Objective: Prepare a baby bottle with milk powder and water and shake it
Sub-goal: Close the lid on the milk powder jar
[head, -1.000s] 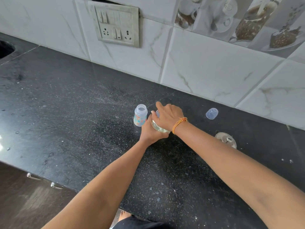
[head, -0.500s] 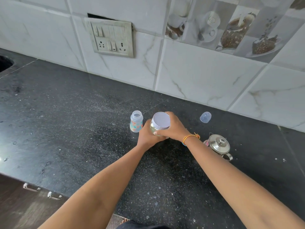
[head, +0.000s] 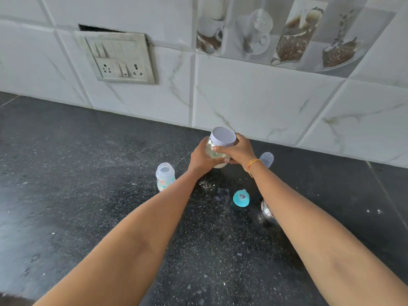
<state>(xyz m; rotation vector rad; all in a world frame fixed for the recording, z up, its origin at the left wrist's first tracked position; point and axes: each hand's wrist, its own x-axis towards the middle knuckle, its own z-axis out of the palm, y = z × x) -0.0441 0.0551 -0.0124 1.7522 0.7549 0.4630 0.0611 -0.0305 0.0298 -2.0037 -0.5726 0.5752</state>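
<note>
Both hands grip a lidded glass jar (head: 217, 149) above the black granite counter (head: 88, 195)

The left hand (head: 202, 159) curls round the jar's lower body while the right hand (head: 237, 151) wraps its upper side just under the white lid (head: 223, 136), an orange thread bracelet (head: 252, 165) on that wrist. The open baby bottle (head: 165, 176) stands on the counter left of the hands; its teal nipple ring (head: 241, 198) lies nearer, beside a steel pot (head: 267, 213) partly hidden by the right forearm, and the clear bottle cap (head: 267, 159) sits behind the right wrist
</note>
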